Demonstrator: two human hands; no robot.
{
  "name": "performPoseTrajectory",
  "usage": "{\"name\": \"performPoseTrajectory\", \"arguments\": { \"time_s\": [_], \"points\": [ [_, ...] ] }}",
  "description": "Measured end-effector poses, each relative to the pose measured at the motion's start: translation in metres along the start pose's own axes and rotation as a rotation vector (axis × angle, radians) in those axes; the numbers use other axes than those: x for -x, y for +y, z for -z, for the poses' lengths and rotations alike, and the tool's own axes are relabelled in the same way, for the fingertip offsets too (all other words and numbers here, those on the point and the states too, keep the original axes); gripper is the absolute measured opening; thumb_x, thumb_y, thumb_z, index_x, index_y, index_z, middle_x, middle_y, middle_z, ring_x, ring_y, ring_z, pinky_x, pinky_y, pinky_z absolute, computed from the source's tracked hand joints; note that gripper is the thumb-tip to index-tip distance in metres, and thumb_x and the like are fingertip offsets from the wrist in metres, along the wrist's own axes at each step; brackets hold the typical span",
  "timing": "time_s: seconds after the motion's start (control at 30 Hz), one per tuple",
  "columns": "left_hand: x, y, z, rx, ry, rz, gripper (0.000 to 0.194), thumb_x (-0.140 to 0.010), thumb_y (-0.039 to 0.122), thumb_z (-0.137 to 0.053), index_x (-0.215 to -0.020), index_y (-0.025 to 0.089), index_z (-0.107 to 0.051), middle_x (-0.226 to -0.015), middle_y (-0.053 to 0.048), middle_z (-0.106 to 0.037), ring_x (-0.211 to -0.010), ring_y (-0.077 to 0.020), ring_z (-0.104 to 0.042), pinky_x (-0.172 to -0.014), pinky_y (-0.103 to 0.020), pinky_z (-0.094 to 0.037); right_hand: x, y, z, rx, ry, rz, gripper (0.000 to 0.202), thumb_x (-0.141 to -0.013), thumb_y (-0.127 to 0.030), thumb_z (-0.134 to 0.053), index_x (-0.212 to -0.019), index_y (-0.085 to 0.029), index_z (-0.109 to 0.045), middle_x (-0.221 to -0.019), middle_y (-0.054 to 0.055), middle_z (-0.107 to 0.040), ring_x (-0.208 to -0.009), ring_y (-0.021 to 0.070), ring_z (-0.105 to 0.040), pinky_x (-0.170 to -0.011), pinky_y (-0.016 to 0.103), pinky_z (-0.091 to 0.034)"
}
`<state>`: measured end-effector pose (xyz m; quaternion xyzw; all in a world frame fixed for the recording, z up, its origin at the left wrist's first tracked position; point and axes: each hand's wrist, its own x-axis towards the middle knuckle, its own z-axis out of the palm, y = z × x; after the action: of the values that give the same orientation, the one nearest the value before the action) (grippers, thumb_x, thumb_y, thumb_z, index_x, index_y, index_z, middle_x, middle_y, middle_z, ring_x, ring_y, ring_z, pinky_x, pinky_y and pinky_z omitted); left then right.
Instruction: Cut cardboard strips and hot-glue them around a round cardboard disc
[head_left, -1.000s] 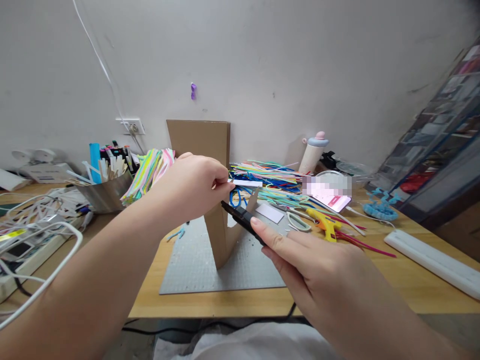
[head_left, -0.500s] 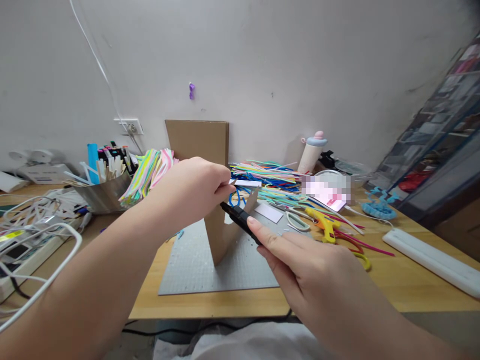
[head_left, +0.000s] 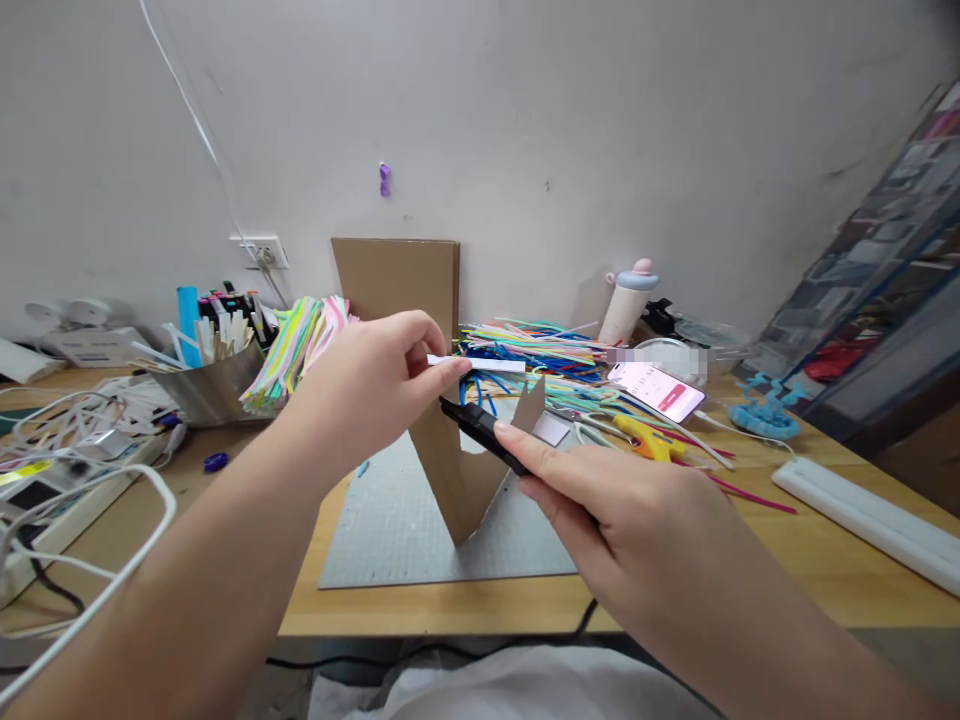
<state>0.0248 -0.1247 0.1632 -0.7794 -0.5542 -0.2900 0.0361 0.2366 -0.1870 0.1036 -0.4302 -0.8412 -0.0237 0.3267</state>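
Observation:
A folded brown cardboard piece [head_left: 450,480] stands tilted on the grey cutting mat [head_left: 382,530], with one pointed corner on the mat. My left hand [head_left: 390,375] is closed at the top of this piece, thumb and fingers pinched on its upper edge. My right hand [head_left: 600,500] holds a black cutter [head_left: 484,433], its tip close below my left thumb, at the cardboard. A pointed cardboard flap [head_left: 529,405] rises to the right of the cutter. Behind the cutter lies a white strip [head_left: 495,367].
Colored pipe cleaners [head_left: 525,345] lie behind the mat. A yellow glue gun [head_left: 649,438], a phone [head_left: 656,390] and a white bottle [head_left: 628,305] are to the right. White cables [head_left: 82,410] and a metal pot [head_left: 214,390] are at left.
The cardboard has turned and its lower corner has shifted right. My left hand has changed its pose at the top edge, its thumb now further extended. The cutter has barely moved.

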Motion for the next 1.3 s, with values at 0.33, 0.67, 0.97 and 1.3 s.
{"name": "performPoseTrajectory", "arguments": {
  "time_s": [0.33,0.67,0.97,1.3],
  "points": [
    [0.066,-0.008,-0.074,0.448,0.359,0.146,0.014,-0.094,0.033,-0.052,-0.089,0.022,-0.058,-0.063,0.005,-0.048,-0.055,-0.0104,-0.043,-0.052,-0.023,-0.036,0.007,0.008,-0.002,-0.062,0.001,-0.026,0.041,-0.094,-0.021,-0.053,-0.133,-0.029,-0.061,-0.08,0.003,-0.075,-0.063,0.0174,-0.069,-0.07,0.031,-0.058],
    [0.067,-0.01,-0.073,0.296,0.387,0.078,0.016,-0.094,0.028,-0.052,-0.084,0.02,-0.061,-0.063,0.004,-0.056,-0.055,-0.0095,-0.048,-0.053,-0.02,-0.04,0.003,0.006,-0.001,-0.071,0.024,-0.002,0.039,-0.093,-0.019,-0.053,-0.13,-0.027,-0.063,-0.083,0.004,-0.076,-0.064,0.0158,-0.069,-0.069,0.028,-0.058],
    [0.067,-0.018,-0.065,0.327,0.339,0.02,0.014,-0.094,0.026,-0.052,-0.085,0.02,-0.061,-0.061,0.006,-0.05,-0.052,-0.0085,-0.045,-0.05,-0.019,-0.038,0.003,0.004,-0.008,-0.128,-0.015,-0.012,0.041,-0.096,-0.019,-0.048,-0.134,-0.026,-0.059,-0.082,0.004,-0.075,-0.063,0.015,-0.067,-0.07,0.027,-0.057],
    [0.07,-0.013,-0.071,0.105,0.432,-0.035,0.014,-0.093,0.021,-0.052,-0.087,0.02,-0.065,-0.067,0.003,-0.063,-0.058,-0.01,-0.057,-0.055,-0.021,-0.04,0.013,0.003,-0.011,0.037,-0.001,0.067,0.043,-0.096,-0.017,-0.046,-0.138,-0.024,-0.055,-0.068,0.0,-0.066,-0.054,0.0129,-0.061,-0.05,0.024,-0.044]
  ]
}}
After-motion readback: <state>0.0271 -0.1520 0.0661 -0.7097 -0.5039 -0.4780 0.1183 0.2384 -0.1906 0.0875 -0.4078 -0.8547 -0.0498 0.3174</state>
